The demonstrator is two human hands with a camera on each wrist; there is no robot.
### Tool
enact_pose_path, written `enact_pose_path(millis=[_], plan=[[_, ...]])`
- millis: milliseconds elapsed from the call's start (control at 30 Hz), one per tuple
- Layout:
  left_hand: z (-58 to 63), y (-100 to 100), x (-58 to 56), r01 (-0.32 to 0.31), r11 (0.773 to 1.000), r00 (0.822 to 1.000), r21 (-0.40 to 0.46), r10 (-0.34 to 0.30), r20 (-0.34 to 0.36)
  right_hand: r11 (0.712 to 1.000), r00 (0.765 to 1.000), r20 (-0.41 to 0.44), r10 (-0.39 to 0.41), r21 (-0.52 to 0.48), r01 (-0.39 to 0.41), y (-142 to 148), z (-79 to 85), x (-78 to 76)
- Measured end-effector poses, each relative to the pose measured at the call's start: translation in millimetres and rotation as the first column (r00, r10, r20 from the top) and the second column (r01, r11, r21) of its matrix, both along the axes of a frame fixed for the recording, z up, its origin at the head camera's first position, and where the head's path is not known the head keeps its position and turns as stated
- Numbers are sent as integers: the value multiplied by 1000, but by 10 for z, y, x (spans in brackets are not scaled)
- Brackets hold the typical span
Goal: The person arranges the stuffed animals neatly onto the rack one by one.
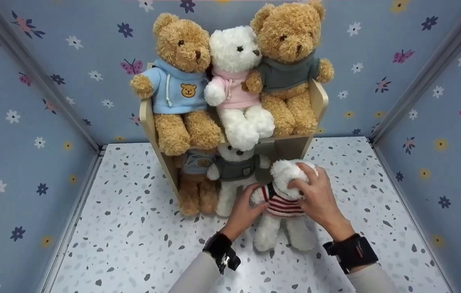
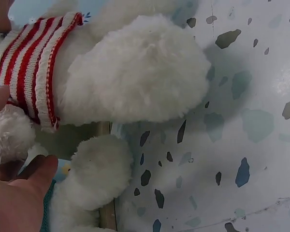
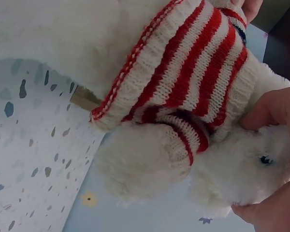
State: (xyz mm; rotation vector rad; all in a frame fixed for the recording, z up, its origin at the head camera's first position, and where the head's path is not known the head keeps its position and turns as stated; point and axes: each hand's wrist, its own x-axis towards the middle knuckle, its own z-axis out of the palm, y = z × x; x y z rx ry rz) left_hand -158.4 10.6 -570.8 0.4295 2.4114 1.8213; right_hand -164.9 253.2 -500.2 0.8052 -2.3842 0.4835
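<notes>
A white teddy bear [image 1: 285, 206] in a red-and-white striped knit sweater [image 3: 193, 63] is held upright in front of the shelf's right side. My right hand [image 1: 319, 195] grips its head from above, fingers spread over the face; one dark eye shows between them in the right wrist view. With thumb and fingers, my left hand [image 1: 248, 208] holds the bear by its arm, whose fluffy paw [image 2: 12, 133] pokes out between them in the left wrist view. The legs hang over the speckled floor; whether they touch it I cannot tell.
A two-tier wooden shelf [image 1: 320, 97] stands against the flowered back wall. On top sit a brown bear in blue [image 1: 181, 89], a white bear in pink [image 1: 236, 87] and a brown bear in dark green [image 1: 289, 77]. Below are a brown bear [image 1: 197, 183] and a white bear [image 1: 236, 169].
</notes>
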Motion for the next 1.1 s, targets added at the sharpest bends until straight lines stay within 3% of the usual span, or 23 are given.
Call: enact_pose_path(millis=[367, 667, 833, 1000, 1100], plan=[[-13, 56, -11, -38, 999, 999, 21, 37, 14, 997, 997, 6, 77, 18, -77, -136, 17, -4], [-68, 31, -54, -105, 993, 994, 50, 107, -37, 996, 996, 19, 84, 15, -84, -135, -46, -2], [-80, 2, -45, -119, 990, 992, 82, 121, -20, 998, 997, 52, 59, 1, -59, -83, -120, 46], [-82, -13, -47, -144, 985, 990, 95, 143, 17, 991, 993, 117, 3, -136, 13, -27, -282, 159], [-74, -13, -56, -157, 984, 987, 87, 154, 41, 952, 982, 185, -47, -288, 100, -29, -402, 235]])
